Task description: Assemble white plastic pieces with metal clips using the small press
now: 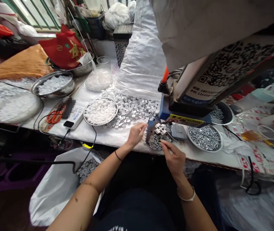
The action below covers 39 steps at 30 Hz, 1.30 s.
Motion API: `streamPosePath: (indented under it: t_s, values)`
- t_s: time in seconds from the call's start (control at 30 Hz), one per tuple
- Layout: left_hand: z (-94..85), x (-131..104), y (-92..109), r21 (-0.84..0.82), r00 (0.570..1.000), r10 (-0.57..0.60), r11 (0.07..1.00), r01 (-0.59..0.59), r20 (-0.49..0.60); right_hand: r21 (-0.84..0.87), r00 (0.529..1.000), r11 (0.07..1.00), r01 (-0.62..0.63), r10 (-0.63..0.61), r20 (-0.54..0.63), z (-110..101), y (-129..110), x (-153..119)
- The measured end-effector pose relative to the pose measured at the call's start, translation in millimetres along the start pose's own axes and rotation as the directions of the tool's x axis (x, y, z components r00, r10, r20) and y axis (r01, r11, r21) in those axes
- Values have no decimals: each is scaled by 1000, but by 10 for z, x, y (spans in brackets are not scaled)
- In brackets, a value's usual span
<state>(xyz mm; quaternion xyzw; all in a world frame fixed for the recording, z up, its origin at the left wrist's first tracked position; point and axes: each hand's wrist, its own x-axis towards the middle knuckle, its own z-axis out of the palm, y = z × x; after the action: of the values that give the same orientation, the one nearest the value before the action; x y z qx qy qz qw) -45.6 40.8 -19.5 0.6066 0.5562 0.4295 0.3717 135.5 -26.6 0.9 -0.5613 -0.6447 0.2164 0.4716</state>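
Note:
My left hand (136, 134) is by the left edge of a dark metal plate (151, 130), its thumb and fingertips pinched together. Whatever it pinches, if anything, is too small to make out. Over a heap of small metal parts (156, 143) at the table's front edge, my right hand (174, 158) is closed, thumb against forefinger. A tiny thing may be between those fingertips, but its kind does not show. Several white-and-grey square blocks (161, 129) sit on the plate between my hands, in front of the blue base of a press (185, 117). A grey box-like piece (178, 132) lies right of them.
A bowl of metal pins (204, 138) stands right, a bowl of small white pieces (100, 111) left. Loose square blocks (133, 110) spread behind my left hand. Farther left lie a white power bank (74, 118), orange-handled scissors (53, 117) and a steel basin (52, 85). Cables (95, 138) hang over the edge.

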Motion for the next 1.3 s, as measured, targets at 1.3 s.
streamPosePath:
  t_s: [1.3]
  values:
    - [143, -537, 258, -704, 706, -295, 136, 698, 644, -18, 782, 824, 566, -530, 328, -147, -47, 142]
